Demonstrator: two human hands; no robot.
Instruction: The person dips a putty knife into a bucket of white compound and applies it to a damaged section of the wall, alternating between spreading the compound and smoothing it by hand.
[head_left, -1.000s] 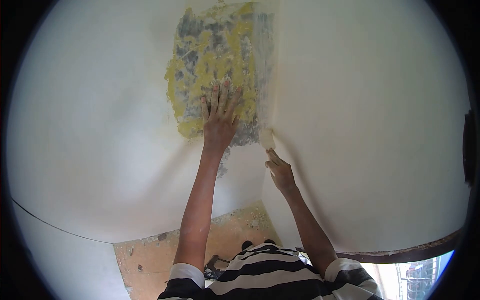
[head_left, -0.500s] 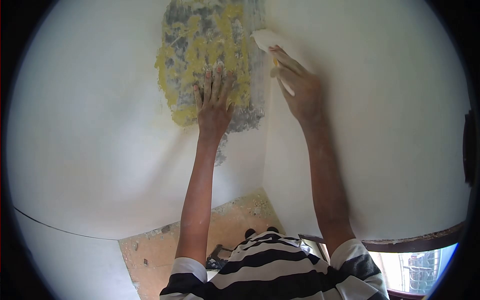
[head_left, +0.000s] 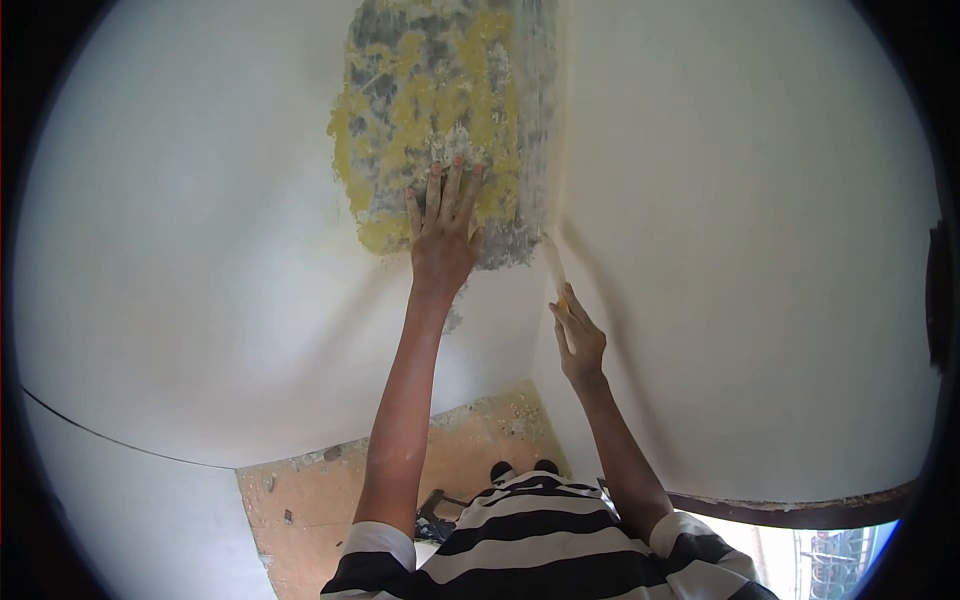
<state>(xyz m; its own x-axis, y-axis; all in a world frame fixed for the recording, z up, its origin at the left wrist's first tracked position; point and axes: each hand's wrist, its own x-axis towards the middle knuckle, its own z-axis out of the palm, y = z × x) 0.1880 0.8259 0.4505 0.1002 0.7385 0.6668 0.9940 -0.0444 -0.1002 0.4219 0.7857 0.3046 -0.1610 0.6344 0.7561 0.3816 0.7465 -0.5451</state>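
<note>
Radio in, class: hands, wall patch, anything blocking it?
Left hand open, fingers spread over patch. Right hand gripping pale tool near wall corner. Patch mottled yellow and grey; left hand hides part, top out of frame.

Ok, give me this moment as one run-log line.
left hand: fingers spread, over patchy wall area | right hand: holding pale-bladed tool, blade by wall corner | below: debris on floor

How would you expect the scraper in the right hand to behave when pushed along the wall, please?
The scraper is probably light, since the right hand alone holds it up. It looks thin from the side, so it may flex slightly. It could slide on the smooth white wall but catch on the rough patch.
</note>
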